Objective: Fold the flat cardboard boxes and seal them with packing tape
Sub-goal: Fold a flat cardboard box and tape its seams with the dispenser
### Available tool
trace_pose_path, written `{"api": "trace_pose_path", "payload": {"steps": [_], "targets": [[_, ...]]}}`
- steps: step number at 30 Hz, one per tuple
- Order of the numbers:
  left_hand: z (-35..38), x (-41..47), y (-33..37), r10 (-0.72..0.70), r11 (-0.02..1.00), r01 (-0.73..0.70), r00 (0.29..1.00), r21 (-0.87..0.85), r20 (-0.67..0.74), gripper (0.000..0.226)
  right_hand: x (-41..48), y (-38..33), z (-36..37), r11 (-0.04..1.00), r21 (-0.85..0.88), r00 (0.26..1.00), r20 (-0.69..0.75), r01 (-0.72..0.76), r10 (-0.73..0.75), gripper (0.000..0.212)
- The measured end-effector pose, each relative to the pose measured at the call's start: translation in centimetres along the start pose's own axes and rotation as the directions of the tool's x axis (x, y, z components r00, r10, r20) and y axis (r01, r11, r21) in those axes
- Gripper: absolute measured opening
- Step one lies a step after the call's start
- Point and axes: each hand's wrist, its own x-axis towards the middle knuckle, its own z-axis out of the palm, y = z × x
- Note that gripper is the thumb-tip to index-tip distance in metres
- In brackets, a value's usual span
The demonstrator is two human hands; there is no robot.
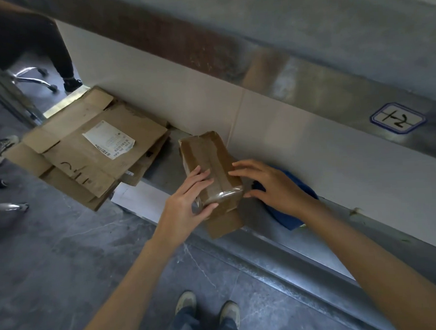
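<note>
The folded cardboard box lies long and narrow on the grey surface, one end towards the person and its far end against the pale wall panel. Glossy clear tape runs along its top seam and wraps down over the near end. The brown board is creased and scuffed.

The left grip lies flat on the box's top, fingers straight, thumb against the taped near end. The right grip is spread wide, fingertips touching the box's right top edge.

Just right of the box, under that hand, lies a blue object. Left of the box is a stack of flat cardboard boxes, the top one with a white shipping label.
</note>
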Motion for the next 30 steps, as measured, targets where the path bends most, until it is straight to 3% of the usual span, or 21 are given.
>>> {"api": "trace_pose_path", "payload": {"steps": [9, 17, 21, 27, 30], "targets": [[0.4, -0.1, 0.0, -0.008, 0.999, 0.007, 1.0, -0.038, -0.026, 0.051, -0.4, 0.1, 0.4, 0.98, 0.164, 0.992, -0.037, -0.11, 0.117, 0.068], [0.4, -0.1, 0.0, -0.011, 0.998, 0.009, 0.999, -0.064, -0.036, 0.052, 0.0, -0.7, 0.6, 0.987, 0.103, 0.992, 0.019, -0.125, 0.124, 0.083], [0.5, -0.1, 0.1, -0.013, 0.998, 0.009, 0.999, -0.07, -0.046, 0.051, -0.3, -1.0, 0.9, 0.996, 0.049, 0.996, -0.044, -0.077, 0.079, 0.095], [0.6, -0.1, 0.1, -0.022, 0.997, 0.018, 0.999, -0.068, -0.05, 0.05, -0.2, -1.4, 2.0, 0.992, 0.073, 0.979, -0.164, -0.108, 0.119, 0.076], [0.3, 0.0, 0.1, -0.033, 0.997, 0.03, 0.999, -0.078, -0.039, 0.051, -0.4, -1.3, 2.3, 0.982, 0.059, 0.952, -0.243, -0.178, 0.187, 0.056]]}}
